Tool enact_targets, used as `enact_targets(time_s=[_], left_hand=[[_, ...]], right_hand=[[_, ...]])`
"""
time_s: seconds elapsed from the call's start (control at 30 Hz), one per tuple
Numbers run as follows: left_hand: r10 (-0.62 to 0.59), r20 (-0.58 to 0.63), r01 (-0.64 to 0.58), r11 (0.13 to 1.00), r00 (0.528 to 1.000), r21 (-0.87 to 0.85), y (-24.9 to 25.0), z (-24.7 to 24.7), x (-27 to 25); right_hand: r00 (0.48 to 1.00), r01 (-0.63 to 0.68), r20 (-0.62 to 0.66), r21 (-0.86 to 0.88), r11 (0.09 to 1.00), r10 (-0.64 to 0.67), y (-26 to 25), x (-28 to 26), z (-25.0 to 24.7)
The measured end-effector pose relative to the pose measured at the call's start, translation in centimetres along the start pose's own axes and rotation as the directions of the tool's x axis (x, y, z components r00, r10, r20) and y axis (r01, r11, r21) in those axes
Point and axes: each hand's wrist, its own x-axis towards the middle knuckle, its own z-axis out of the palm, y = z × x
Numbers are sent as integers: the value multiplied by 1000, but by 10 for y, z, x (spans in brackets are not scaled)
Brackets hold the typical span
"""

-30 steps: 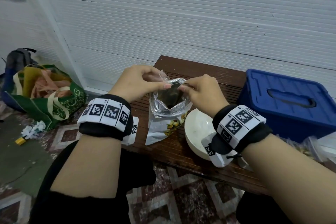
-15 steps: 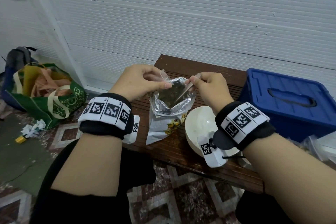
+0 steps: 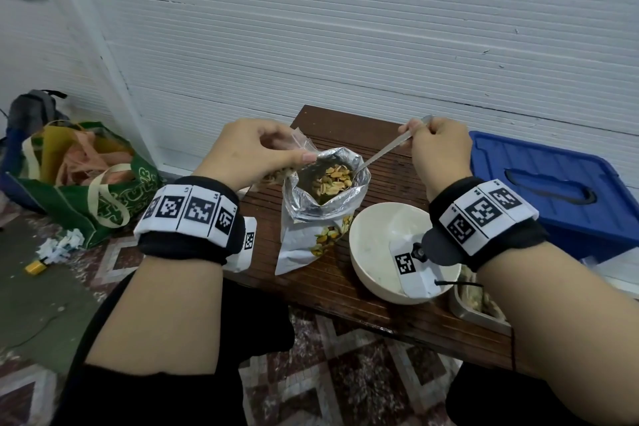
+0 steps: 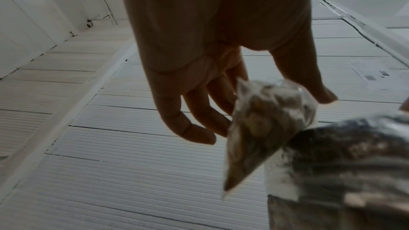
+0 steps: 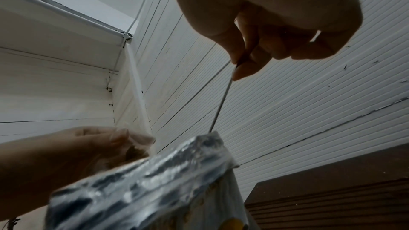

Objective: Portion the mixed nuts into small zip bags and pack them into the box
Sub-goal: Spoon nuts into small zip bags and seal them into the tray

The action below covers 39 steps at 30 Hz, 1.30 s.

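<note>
We're seeing one foil nut pouch (image 3: 316, 218) standing open on the table (image 3: 349, 294), nuts (image 3: 332, 179) showing inside. Our right hand (image 3: 436, 152) is pinching one spoon (image 3: 387, 149), its bowl dipping into the pouch. Our left hand (image 3: 254, 150) is pinching one small zip bag (image 3: 294, 157) at the pouch's rim. One white bowl (image 3: 377, 249) and one blue box (image 3: 553, 194) are sitting to the right. The pouch's print isn't reading clearly.
</note>
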Motion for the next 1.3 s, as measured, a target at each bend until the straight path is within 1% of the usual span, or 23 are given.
enact_targets(time_s=[0.27, 0.4, 0.5, 0.77, 0.9, 1.1, 1.3], left_hand=[[-7, 63, 3, 998, 998, 68, 1, 1, 0], [-13, 70, 8, 998, 997, 70, 3, 5, 1], [9, 78, -16, 996, 997, 88, 6, 9, 1], [65, 47, -69, 993, 997, 92, 9, 20, 2], [74, 27, -76, 993, 997, 94, 7, 24, 3], [84, 36, -87, 992, 996, 95, 12, 29, 3], [115, 1, -114, 989, 993, 93, 12, 36, 4]], right_hand=[[998, 2, -57, 47, 999, 1, -14, 15, -18], [998, 2, -58, 85, 996, 3, -23, 18, -20], [999, 10, -45, 117, 993, -5, -27, 17, -18], [1000, 25, 12, 69, 997, -26, -32, 11, -8], [999, 25, 28, 78, 997, -27, -31, 9, -7], [999, 19, 44, 71, 997, -22, -26, 6, -7], [998, 25, 54, 108, 994, -31, -27, 3, -11]])
